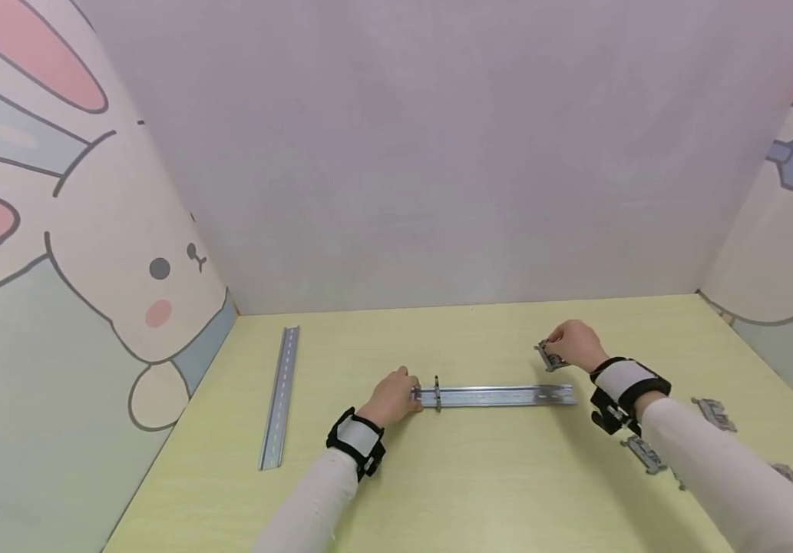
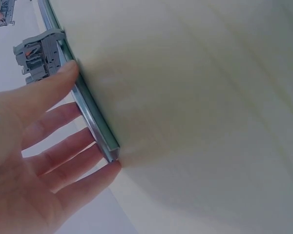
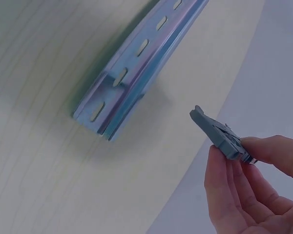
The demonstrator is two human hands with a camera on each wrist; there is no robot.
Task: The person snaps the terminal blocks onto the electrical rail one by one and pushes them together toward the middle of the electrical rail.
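Note:
My left hand (image 1: 391, 398) grips the left end of a slotted metal DIN rail (image 1: 500, 396), thumb on one long edge and fingers along the other in the left wrist view. Close to that thumb, a grey terminal block (image 2: 41, 54) sits across the rail. Beyond the rail's right end, my right hand (image 1: 578, 346) pinches another grey terminal block (image 3: 219, 135) between thumb and fingers. This block is apart from the rail, above the table and tilted in the right wrist view.
A second slotted rail (image 1: 280, 399) lies lengthwise on the left of the pale wooden table (image 1: 479, 491). Several loose terminal blocks (image 1: 645, 455) lie at the right, some partly behind my right forearm. A plain back wall (image 1: 465, 192) and printed side panels enclose the table.

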